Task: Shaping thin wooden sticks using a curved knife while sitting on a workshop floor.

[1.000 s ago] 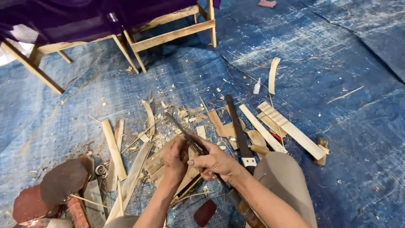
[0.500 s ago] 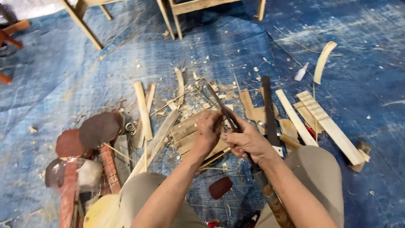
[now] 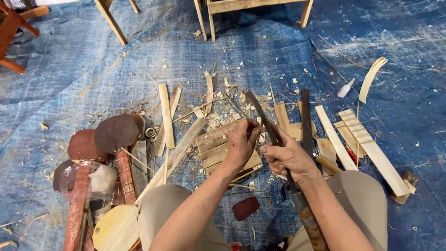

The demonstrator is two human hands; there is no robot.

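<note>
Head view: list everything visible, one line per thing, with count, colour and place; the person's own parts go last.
tarp: one, blue, covers the floor.
wooden frame legs: several, pale wood, top edge.
red chair part: one, red-brown, top left corner.
wood slats: many, pale, scattered centre and right.
wood shavings: many, pale, centre.
slatted block: one, tan, under the left hand.
curved strip: one, pale, upper right.
rounded discs: several, red-brown, left.
pale disc: one, yellowish, bottom left.
dark file-like tool: one, black, right of centre.
long blade: one, dark, gripped by right hand.
left hand: one, centre, beside the blade.
right hand: one, centre, around the blade's handle.
</note>
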